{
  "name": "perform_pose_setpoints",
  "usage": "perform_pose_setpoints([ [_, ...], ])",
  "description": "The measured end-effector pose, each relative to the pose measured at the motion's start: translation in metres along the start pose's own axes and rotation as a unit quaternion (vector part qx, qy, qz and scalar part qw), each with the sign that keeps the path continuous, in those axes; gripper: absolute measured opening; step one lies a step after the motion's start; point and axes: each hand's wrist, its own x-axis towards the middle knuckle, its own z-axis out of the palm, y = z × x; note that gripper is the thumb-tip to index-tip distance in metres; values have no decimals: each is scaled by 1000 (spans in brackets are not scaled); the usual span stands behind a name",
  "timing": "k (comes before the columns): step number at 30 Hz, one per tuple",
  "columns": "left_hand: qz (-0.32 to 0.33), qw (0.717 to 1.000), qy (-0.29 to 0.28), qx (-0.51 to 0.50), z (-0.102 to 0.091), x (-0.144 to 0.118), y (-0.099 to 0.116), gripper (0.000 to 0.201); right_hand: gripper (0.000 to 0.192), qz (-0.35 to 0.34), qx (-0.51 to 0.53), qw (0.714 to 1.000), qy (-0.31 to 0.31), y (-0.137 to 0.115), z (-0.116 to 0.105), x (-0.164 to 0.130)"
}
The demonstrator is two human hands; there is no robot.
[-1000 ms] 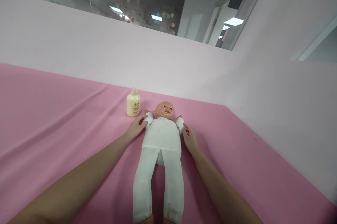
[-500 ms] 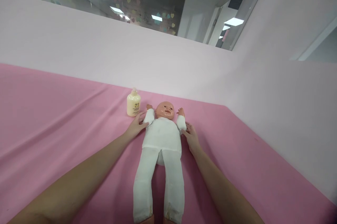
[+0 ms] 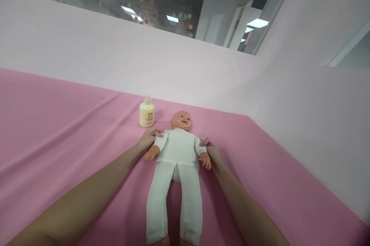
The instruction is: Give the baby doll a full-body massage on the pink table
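Wall (image 3: 115, 53) backs pink cloth (image 3: 72, 122)

On the cloth a doll (image 3: 180, 147) lies face up, its sleeved arms (image 3: 162, 142) grasped by the left hand (image 3: 149, 137) and right hand (image 3: 212, 150); just beyond the left hand, near the wall, stands a pale-yellow bottle (image 3: 147, 113), contents hard to make out

The left forearm (image 3: 95, 188) is bare, broad near the lower left corner of the frame, with softly shaded, smooth sides. It tapers evenly to a narrow wrist (image 3: 140, 148) just left of the frame's middle. The right forearm (image 3: 244, 201), also bare, fills part of the lower right; it is widest at the bottom edge and thins in the same way toward the centre. The left hand (image 3: 148, 139) and the right hand (image 3: 212, 151) are uncovered, small beside the long forearms, with slim fingers (image 3: 156, 131) and rounded knuckles; the nails are too small to make out.
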Motion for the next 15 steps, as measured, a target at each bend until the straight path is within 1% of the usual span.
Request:
perform_pose_setpoints([
  [3,23,999,-9,32,-1,2,-2,17,28,12,8,1000,-21,-1,0,-1],
  [9,30,998,-15,52,-5,4,-7,11,33,12,23,999,-37,-6,-1,-1],
  [10,31,998,-15,54,-5,3,-7,10,32,11,25,999,-38,-7,-2,-1],
  [12,31,998,-15,57,-5,3,-7,11,24,10,26,999,-36,-9,-3,-1],
  [15,32,998,-23,49,-4,3,-5,20,9,8,28,999,-36,-11,-4,-2],
])
